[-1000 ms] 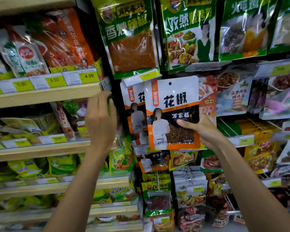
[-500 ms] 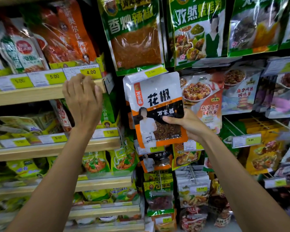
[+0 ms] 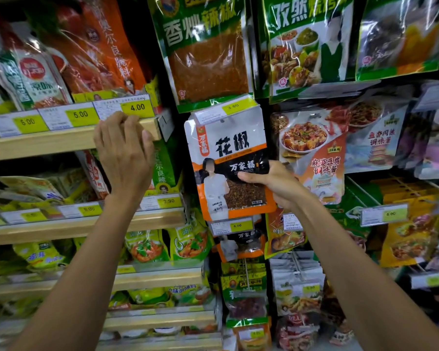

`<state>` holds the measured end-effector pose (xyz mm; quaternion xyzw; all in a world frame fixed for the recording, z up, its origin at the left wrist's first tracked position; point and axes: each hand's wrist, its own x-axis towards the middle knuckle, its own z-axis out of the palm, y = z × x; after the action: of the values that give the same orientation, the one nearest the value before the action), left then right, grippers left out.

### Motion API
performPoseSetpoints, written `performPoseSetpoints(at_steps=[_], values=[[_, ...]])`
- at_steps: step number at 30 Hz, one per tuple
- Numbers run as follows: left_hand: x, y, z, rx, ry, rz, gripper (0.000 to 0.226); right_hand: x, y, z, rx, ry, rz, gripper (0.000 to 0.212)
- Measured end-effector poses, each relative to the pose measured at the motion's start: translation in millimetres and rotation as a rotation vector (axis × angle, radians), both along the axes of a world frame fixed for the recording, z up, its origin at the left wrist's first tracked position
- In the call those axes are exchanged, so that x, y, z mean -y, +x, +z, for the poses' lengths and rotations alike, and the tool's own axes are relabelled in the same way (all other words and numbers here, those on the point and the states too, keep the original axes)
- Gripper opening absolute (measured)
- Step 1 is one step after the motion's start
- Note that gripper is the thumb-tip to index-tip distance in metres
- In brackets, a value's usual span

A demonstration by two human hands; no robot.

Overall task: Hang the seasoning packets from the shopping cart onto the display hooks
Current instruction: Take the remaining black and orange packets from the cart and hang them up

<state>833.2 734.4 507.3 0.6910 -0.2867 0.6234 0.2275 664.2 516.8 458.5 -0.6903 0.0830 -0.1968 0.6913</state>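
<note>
The right hand grips the peppercorn packet raised to the 3.50 tag — seemingly not yet hung — while the left hand curls its fingers over the shelf edge.

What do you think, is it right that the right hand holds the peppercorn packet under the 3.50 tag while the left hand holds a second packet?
Not quite. In the head view the left hand holds no packet; its fingers curl over the wooden shelf edge. The right hand does hold the peppercorn packet under the 3.50 tag.
</note>
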Motion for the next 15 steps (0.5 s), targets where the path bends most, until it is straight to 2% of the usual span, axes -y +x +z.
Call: performPoseSetpoints(at_steps=[6,11,15], values=[[-2,-1,0,-0.007,0.014,-0.011,0.027,5,4,0,-0.029,-0.008,-0.016,0.041],[-2,-3,0,-0.022,0.022,-0.018,0.027,8,19,2,-0.042,-0.072,-0.124,0.062],[-4,-6,2,-0.043,0.042,-0.025,0.028,5,20,-2,-0.027,-0.127,-0.202,0.056]])
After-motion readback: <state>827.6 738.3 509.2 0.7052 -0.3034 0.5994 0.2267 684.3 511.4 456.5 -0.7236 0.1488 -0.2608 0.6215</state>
